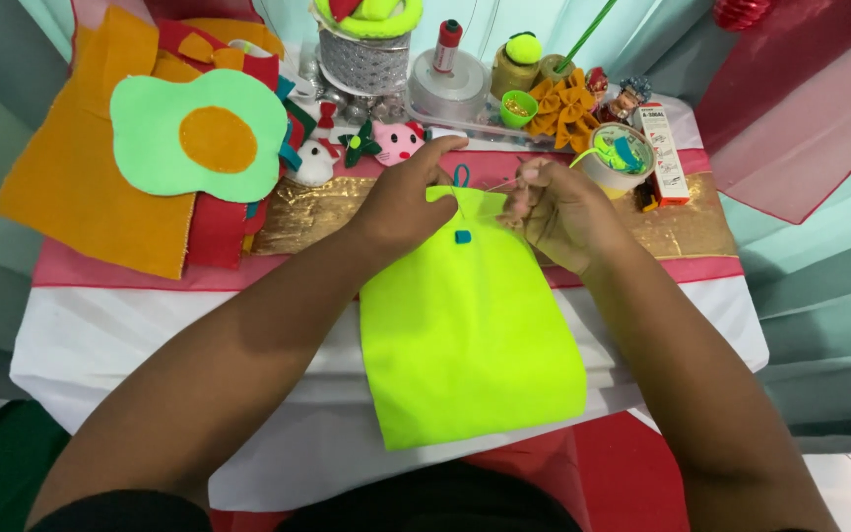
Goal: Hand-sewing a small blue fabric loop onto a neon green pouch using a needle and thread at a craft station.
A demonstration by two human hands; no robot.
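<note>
- Head view, looking down: one neon yellow-green felt pouch (470, 325) lies on the white tablecloth (130, 335), in the middle of the table and partly over its near edge.
- On the pouch sit one small blue square button (463, 236) and one blue loop (461, 175), both at the far end.
- The pouch's long axis runs from the person's body away toward the back of the table, tilted slightly; the end with the loop points away from the person.
- Two hands work at that far end.
- The left hand (404, 202) comes in from the lower left, forearm slanting across the cloth, fingers curled and pinching the pouch's top edge just left of the loop.
- The right hand (561, 212) comes in from the lower right, closed in a loose fist with the fingertips pinched together at the top right corner of the pouch; what they pinch is too small to tell.
- Farther back: one light green felt shape with an orange circle (199, 135) lying on one orange felt sheet (81, 187), one pink cat face (398, 141), one red-topped thread spool (446, 44), one orange bow (563, 108), one roll of tape (615, 169) and one small white and orange box (664, 153).
- One gold strip (317, 212) runs across the table under the hands.
</note>
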